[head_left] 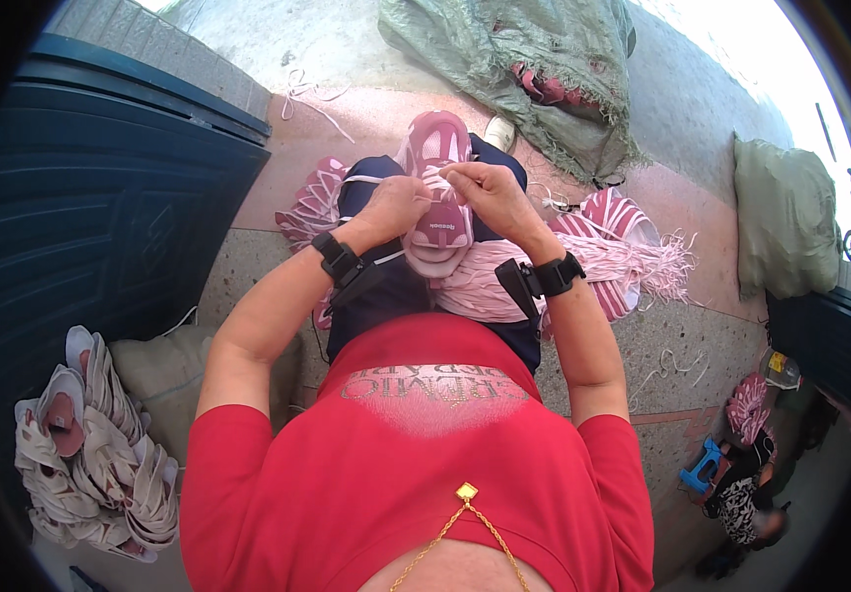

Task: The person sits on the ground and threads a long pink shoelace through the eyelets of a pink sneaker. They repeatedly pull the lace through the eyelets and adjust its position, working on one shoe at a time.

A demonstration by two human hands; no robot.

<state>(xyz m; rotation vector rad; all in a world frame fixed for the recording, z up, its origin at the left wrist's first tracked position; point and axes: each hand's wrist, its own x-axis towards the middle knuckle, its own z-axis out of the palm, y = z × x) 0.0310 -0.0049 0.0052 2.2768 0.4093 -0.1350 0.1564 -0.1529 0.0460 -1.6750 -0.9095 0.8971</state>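
Observation:
On my lap lies a pink and white shoe upper (442, 229), its toe pointing away from me and its heel opening nearest my body. My left hand (398, 205) is closed at the left edge of the lacing, a white shoelace in its fingers. With thumb and forefinger my right hand (496, 200) pinches the shoelace (433, 178) over the tongue area. Part of the lacing is hidden behind my fingers. Across my right thigh rests a thick bundle of pale pink laces (490, 279).
Pink striped shoe uppers (313, 204) lie left of my knees, and more uppers (615, 219) lie to the right. A frayed green sack (554, 89) stands ahead, another sack (785, 217) at far right. White uppers (100, 449) are stacked left by the blue door (100, 197).

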